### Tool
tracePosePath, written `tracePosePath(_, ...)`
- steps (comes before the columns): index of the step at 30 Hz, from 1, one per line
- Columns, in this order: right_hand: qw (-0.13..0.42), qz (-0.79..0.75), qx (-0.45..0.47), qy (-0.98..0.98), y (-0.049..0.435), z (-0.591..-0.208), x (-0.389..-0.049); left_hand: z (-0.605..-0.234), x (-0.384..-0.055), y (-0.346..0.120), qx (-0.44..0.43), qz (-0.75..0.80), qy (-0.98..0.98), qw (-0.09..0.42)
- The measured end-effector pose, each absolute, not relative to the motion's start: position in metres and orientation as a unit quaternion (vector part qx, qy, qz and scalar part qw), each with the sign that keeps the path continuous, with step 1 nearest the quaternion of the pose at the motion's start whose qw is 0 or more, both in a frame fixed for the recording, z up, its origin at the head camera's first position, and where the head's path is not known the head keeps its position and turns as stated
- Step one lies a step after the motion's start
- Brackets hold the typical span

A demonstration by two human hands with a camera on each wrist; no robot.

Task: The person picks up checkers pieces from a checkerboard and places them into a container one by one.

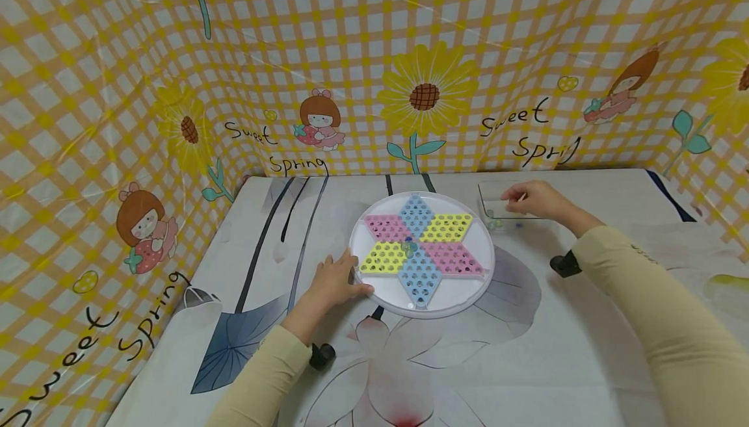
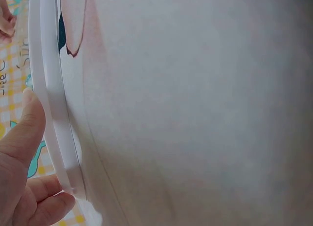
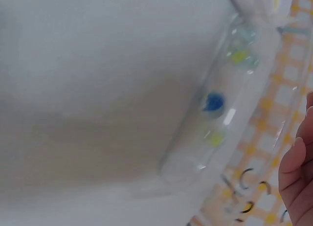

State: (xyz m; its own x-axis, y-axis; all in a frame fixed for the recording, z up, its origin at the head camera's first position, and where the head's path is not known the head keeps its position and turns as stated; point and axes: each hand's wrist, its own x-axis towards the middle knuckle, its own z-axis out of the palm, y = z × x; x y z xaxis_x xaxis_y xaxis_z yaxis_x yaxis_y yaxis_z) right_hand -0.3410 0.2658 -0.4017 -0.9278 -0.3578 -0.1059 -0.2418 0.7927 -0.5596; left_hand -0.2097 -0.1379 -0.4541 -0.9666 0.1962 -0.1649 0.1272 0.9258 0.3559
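A round white Chinese checkers board, with a pink, yellow and blue star, lies mid-table. My left hand grips its left rim; in the left wrist view the thumb lies along the rim and fingers curl at its edge. A few glass marbles sit at the star's centre. Beyond the board's right side, my right hand is over a clear plastic box with bent fingers. The right wrist view shows a blue marble and yellow-green marbles inside the box. I cannot tell whether the fingertips hold a marble.
A white tablecloth with printed flowers and leaves covers the table. Yellow checked cloth rises behind and along the left side. Black wrist-camera mounts stick out near both sleeves.
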Motion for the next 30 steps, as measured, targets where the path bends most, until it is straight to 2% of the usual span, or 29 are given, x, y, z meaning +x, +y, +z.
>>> tracePosePath(16,0.055,-0.273,-0.252,0.927,0.19,-0.383,-0.317,-0.458,-0.212,-0.139,0.086,0.172,0.976,0.103)
tracePosePath(30,0.125,-0.281,-0.31,0.9,0.131,-0.404,-0.295,-0.46,-0.212,-0.139,0.08,0.179,0.975,0.107)
